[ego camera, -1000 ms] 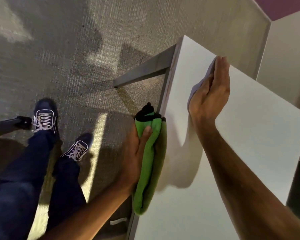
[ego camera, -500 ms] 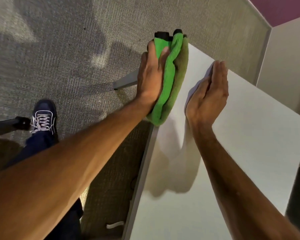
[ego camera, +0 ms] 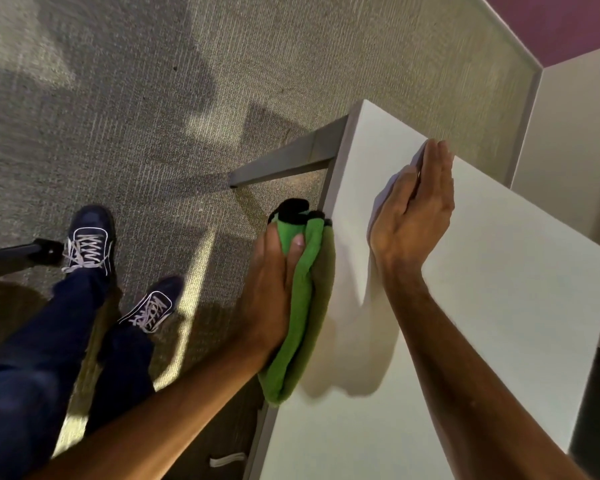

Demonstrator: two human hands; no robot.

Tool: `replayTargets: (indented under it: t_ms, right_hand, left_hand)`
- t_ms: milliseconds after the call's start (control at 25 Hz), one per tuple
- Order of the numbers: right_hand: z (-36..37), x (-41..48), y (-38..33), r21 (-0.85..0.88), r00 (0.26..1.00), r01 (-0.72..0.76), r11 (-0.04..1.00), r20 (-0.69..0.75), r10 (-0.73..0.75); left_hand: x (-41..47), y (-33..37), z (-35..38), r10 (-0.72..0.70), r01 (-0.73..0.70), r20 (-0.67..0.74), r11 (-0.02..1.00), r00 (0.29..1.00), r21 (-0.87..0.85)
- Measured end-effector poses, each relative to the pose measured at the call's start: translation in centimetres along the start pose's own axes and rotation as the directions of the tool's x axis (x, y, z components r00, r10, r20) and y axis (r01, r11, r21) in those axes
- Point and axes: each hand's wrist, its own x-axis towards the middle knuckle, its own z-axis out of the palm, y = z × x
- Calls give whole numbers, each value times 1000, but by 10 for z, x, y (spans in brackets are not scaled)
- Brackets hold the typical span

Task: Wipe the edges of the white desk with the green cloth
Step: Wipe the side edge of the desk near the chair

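Observation:
The white desk [ego camera: 499,306] fills the right half of the head view, its left edge running from the far corner down toward me. A folded green cloth [ego camera: 309,306] with a black trim lies against that left edge. My left hand [ego camera: 271,292] presses the cloth flat onto the edge, thumb over the fold. My right hand [ego camera: 413,216] rests on the desk top with its fingers straight and together, holding nothing.
Grey carpet [ego camera: 136,116] covers the floor to the left. A grey metal desk leg bar [ego camera: 284,161] sticks out below the far corner. My legs and dark sneakers [ego camera: 87,240] stand left of the desk. A black chair foot [ego camera: 45,251] lies beside them.
My left hand has slid the cloth back along the left edge, from the far corner toward me. My right hand has stayed in place on the desk top.

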Motion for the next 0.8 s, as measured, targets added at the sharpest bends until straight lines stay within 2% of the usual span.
replayTargets:
  t_ms: [80, 200, 360, 480, 600, 720, 800]
  right_hand:
    - [4, -2, -3, -13, 996, 34, 999, -79, -35]
    - [4, 2, 2, -53, 1000, -18, 998, 22, 19]
    - [6, 2, 8, -73, 1000, -26, 997, 5, 27]
    - [6, 1, 10, -86, 1000, -12, 996, 10, 13]
    - [6, -1, 9, -94, 1000, -19, 995, 9, 20]
    - [6, 0, 4, -80, 999, 34, 996, -26, -36]
    - [1, -2, 5, -89, 997, 78, 993, 7, -78]
  left_hand:
    - [31, 17, 6, 69, -65, -43, 994, 997, 88]
    - [90, 56, 19, 144, -122, -83, 966, 986, 228]
    - [148, 97, 30, 193, -153, -70, 912, 979, 380]
    - [137, 83, 25, 208, -178, -51, 922, 977, 345]
    - [85, 54, 13, 200, -185, -20, 935, 980, 303]
    - [25, 22, 3, 78, -73, -12, 974, 997, 214]
    - [8, 8, 2, 23, -20, -12, 978, 1000, 208]
